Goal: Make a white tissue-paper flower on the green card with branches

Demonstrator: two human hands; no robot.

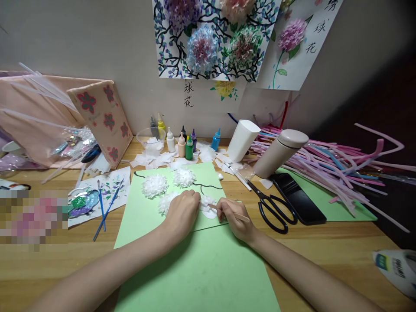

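My right hand [236, 216] is closed around a thin wooden stick [241, 217], whose tip meets a small white paper piece [209, 213] on the green card [130, 225]. My left hand [182, 212] is curled beside it, fingers bent down onto the white paper; its fingertips are mostly hidden. Fluffy white paper flowers [155, 186] sit on the card behind and left of my hands, one of them partly covered by my left hand. Dark branch lines [208, 186] run across the card near the flowers.
Black-handled scissors [273, 212] and a phone [299, 199] lie to the right, by a tumbler [281, 151] and pipe cleaners [341, 160]. Paint bottles [189, 148] stand among paper scraps at the back. Brushes [101, 206] and a palette [82, 201] lie left.
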